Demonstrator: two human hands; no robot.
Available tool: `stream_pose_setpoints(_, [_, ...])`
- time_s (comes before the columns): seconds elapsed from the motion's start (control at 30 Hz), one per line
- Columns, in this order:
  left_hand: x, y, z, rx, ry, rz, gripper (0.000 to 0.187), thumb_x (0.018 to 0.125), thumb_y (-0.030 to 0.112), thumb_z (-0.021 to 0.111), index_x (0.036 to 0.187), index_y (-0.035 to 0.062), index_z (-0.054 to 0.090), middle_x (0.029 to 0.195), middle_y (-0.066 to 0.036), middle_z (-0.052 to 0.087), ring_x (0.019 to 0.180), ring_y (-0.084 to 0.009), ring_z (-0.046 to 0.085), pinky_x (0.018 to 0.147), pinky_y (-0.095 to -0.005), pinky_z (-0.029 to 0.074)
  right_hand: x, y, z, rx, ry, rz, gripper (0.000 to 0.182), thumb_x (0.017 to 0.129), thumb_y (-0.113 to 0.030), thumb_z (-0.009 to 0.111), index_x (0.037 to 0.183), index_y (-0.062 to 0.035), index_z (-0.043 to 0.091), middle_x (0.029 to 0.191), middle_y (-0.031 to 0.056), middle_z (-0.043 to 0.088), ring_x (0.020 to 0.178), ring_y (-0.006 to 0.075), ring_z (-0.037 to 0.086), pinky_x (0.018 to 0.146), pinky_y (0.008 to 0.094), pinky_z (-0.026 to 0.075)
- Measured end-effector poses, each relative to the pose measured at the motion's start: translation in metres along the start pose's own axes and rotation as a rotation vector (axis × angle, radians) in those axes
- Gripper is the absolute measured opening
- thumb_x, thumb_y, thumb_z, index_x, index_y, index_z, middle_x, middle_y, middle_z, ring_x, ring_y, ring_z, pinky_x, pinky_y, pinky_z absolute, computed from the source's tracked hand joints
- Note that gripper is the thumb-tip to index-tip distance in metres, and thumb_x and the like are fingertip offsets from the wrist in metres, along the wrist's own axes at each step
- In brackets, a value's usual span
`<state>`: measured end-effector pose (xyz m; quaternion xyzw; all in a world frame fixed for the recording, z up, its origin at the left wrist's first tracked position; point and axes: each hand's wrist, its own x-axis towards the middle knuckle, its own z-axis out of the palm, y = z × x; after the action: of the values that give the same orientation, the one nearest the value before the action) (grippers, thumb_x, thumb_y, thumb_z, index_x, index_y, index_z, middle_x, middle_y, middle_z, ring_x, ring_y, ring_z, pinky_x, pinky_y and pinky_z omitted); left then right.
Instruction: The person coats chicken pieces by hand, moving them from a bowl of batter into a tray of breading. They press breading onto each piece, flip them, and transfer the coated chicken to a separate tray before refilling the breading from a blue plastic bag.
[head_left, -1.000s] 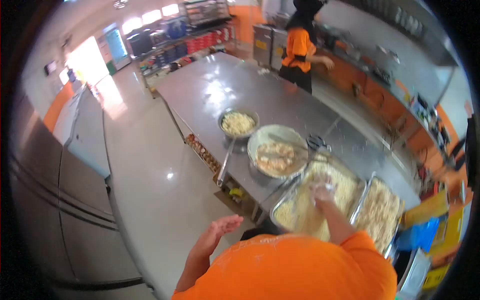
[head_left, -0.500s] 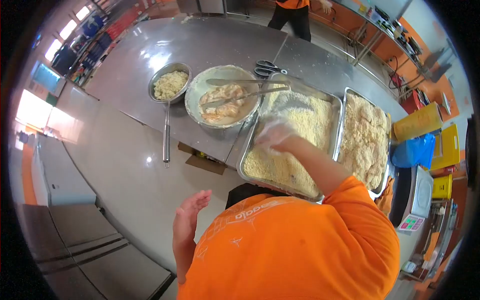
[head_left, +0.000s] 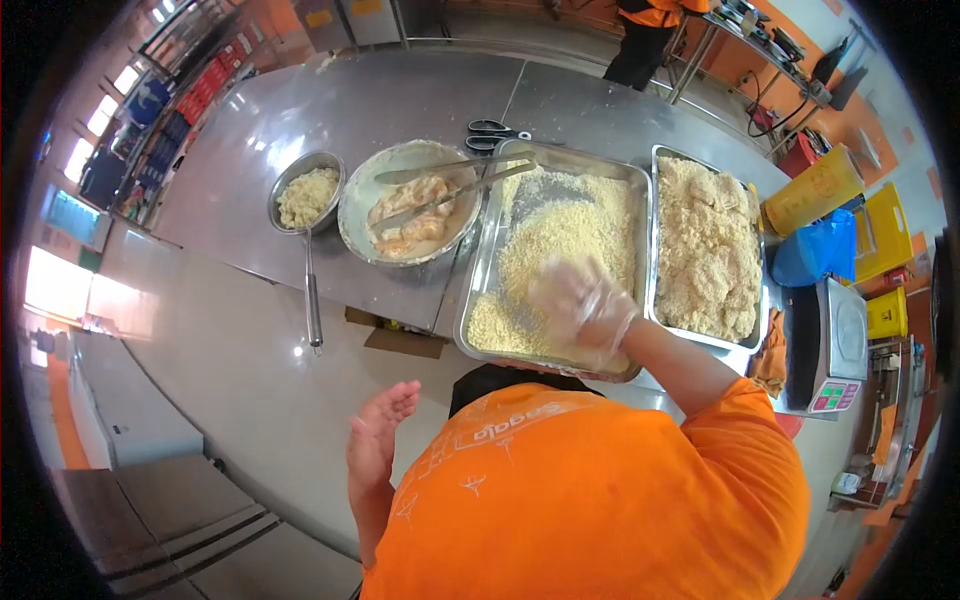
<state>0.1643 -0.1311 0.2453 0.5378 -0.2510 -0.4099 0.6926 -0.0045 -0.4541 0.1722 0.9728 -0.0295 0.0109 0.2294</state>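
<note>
My right hand (head_left: 585, 305), in a clear plastic glove, is low over the near part of a metal tray (head_left: 472, 300) of yellowish crumbs (head_left: 570, 235). Its blurred fingers look spread against the crumbs, with nothing visible gripped. Bare and open, my left hand (head_left: 380, 430) hovers before the table's front edge, touching nothing. Left of the tray, a white bowl (head_left: 352, 215) holds pale, wet, batter-coated pieces (head_left: 415, 210). Metal tongs (head_left: 450, 195) lie across the bowl, their joined end over the tray's rim.
A second tray (head_left: 735, 342) of crumb-coated pieces stands on the right. A strainer (head_left: 311, 265) of pale crumbs has its handle past the table edge. Black scissors (head_left: 490, 135) lie behind. A scale (head_left: 835, 395), a blue bag (head_left: 810, 250) and a yellow roll (head_left: 815, 190) are at right. Another person (head_left: 640, 45) stands beyond.
My right hand has moved from the tray's left side toward its near right part, sweeping through the crumbs. My view has shifted slightly. My left hand stays nearly still.
</note>
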Motion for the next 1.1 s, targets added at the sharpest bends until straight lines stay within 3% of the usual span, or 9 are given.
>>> stream_pose_setpoints(0.07, [-0.002,-0.003,-0.001,-0.047,-0.007,0.000,0.076,0.082,0.062,0.023,0.117,-0.0036,0.040,0.116,-0.019,0.047,0.103,-0.0231,0.046,0.090,-0.0340,0.033,-0.002,-0.010,-0.006,0.420,-0.100,-0.069,0.061,0.080,-0.056,0.024,0.132,-0.0249,0.023,0.140,0.0073,0.014,0.129,0.0262,0.012,0.102,0.0518,0.005])
stream_pose_setpoints(0.3, [0.009,-0.039,-0.021,0.024,0.180,-0.213,0.061,0.087,0.051,0.023,0.117,0.0023,0.043,0.117,-0.012,0.048,0.104,-0.0203,0.045,0.089,-0.0347,0.032,0.065,0.047,-0.018,0.371,-0.306,0.509,0.056,0.083,-0.052,0.026,0.131,-0.0223,0.026,0.140,0.0076,0.014,0.129,0.0261,0.011,0.102,0.0512,0.003])
stream_pose_setpoints(0.47, [-0.001,-0.133,-0.063,0.084,0.394,-0.574,0.055,0.087,0.050,0.026,0.116,0.0077,0.046,0.112,-0.008,0.052,0.101,-0.0181,0.047,0.085,-0.0365,0.033,0.108,0.076,0.016,0.592,-0.494,0.483,0.048,0.083,-0.044,0.033,0.125,-0.0210,0.038,0.137,0.0074,0.021,0.127,0.0282,0.015,0.100,0.0552,0.007])
stream_pose_setpoints(0.67, [-0.089,-0.274,-0.133,0.277,0.570,-0.823,0.057,0.086,0.048,0.034,0.112,-0.0005,0.048,0.109,-0.012,0.054,0.098,-0.0214,0.051,0.082,-0.0358,0.039,0.126,0.046,0.044,0.550,-0.451,0.457,0.045,0.082,-0.039,0.036,0.123,-0.0211,0.040,0.132,0.0082,0.027,0.122,0.0296,0.021,0.096,0.0551,0.013])
stream_pose_setpoints(0.83, [-0.169,-0.299,-0.157,0.741,0.608,-0.989,0.056,0.085,0.044,0.035,0.105,-0.0061,0.051,0.105,-0.022,0.054,0.100,-0.0300,0.051,0.085,-0.0345,0.039,0.141,0.064,0.076,0.553,-0.416,0.326,0.043,0.081,-0.036,0.039,0.122,-0.0212,0.041,0.127,0.0089,0.031,0.118,0.0307,0.025,0.093,0.0549,0.017])
stream_pose_setpoints(0.9, [-0.180,-0.281,-0.146,0.562,0.729,-0.962,0.056,0.085,0.046,0.035,0.103,-0.0051,0.052,0.098,-0.022,0.056,0.096,-0.0347,0.051,0.084,-0.0383,0.038,0.147,0.062,0.078,0.552,-0.516,0.355,0.043,0.081,-0.034,0.040,0.122,-0.0213,0.042,0.125,0.0091,0.033,0.116,0.0311,0.027,0.092,0.0549,0.019])
stream_pose_setpoints(0.93, [-0.183,-0.274,-0.141,0.547,0.737,-0.982,0.057,0.085,0.046,0.035,0.103,-0.0048,0.052,0.097,-0.021,0.057,0.096,-0.0344,0.051,0.084,-0.0385,0.038,0.153,0.060,0.051,0.600,-0.704,0.408,0.046,0.083,-0.038,0.037,0.125,-0.0220,0.038,0.139,0.0059,0.020,0.128,0.0305,0.013,0.098,0.0581,0.009])
stream_pose_setpoints(1.03, [-0.186,-0.277,-0.141,0.664,0.653,-1.127,0.057,0.085,0.047,0.035,0.104,-0.0043,0.052,0.097,-0.021,0.057,0.096,-0.0330,0.052,0.084,-0.0383,0.038,0.149,0.049,0.032,0.430,-0.361,0.540,0.046,0.081,-0.040,0.041,0.125,-0.0252,0.039,0.139,0.0060,0.018,0.129,0.0303,0.011,0.099,0.0585,0.007])
stream_pose_setpoints(1.1, [-0.167,-0.270,-0.140,0.845,0.560,-1.189,0.055,0.086,0.045,0.035,0.106,-0.0043,0.051,0.102,-0.022,0.055,0.099,-0.0330,0.051,0.085,-0.0385,0.038,0.144,0.052,0.019,0.477,-0.431,0.480,0.041,0.082,-0.038,0.041,0.122,-0.0282,0.042,0.140,0.0058,0.016,0.129,0.0279,0.011,0.099,0.0577,0.006])
